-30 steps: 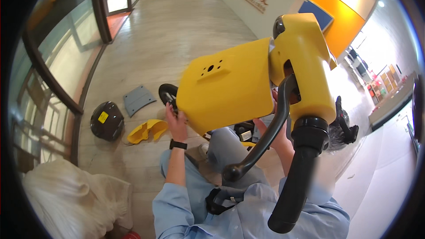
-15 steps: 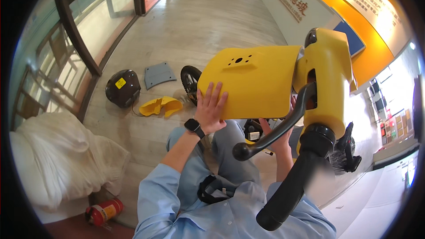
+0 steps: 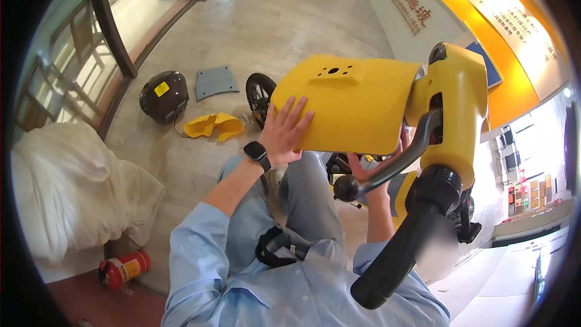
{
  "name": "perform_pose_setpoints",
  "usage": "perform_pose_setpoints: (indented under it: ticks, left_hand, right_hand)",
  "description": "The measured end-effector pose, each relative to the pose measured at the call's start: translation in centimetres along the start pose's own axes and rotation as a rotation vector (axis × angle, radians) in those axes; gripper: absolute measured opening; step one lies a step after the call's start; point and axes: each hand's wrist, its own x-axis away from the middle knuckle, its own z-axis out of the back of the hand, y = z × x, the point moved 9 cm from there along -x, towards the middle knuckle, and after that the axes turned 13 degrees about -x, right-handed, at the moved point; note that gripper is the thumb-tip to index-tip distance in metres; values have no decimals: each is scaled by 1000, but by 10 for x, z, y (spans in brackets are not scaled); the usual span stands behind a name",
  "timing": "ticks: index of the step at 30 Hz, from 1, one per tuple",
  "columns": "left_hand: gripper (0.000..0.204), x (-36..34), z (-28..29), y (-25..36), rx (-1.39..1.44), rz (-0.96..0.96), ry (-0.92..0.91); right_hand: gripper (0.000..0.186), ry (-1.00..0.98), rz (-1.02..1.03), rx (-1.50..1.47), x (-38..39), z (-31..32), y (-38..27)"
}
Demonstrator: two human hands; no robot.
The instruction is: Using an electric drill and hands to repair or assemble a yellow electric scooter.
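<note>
In front of me is a yellow scooter body, with a broad front panel (image 3: 349,109) beside the upright steering housing (image 3: 454,109), a curved black lever (image 3: 399,163) and a black handlebar grip (image 3: 396,245). My left hand (image 3: 281,136) lies with spread fingers on the lower left of the panel's face. My right hand (image 3: 372,178) is at the panel's lower right edge, behind the lever, its fingers reaching round the back and partly hidden. A black tyre (image 3: 257,98) shows behind the panel's left side.
On the floor lie a dark rounded case (image 3: 162,98), a grey plate (image 3: 216,79) and yellow shells (image 3: 213,126). White fabric (image 3: 78,188) and a red extinguisher (image 3: 124,268) are at lower left. A glass wall (image 3: 145,12) runs left; a white counter (image 3: 399,24) stands behind.
My left hand has moved from the panel's left edge onto its face. The scooter front sits farther right in view, and the view has shifted, showing the extinguisher.
</note>
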Motion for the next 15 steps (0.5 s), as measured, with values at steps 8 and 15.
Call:
perform_pose_setpoints:
  ticks: [8, 15]
  left_hand:
    - [116, 6, -11, -10, -44, 152, -58]
    - [114, 3, -7, -1, 46, 115, 133]
  right_hand:
    - [125, 331, -390, -587, 74, -49, 56]
    - [78, -159, -532, -661, 79, -135, 78]
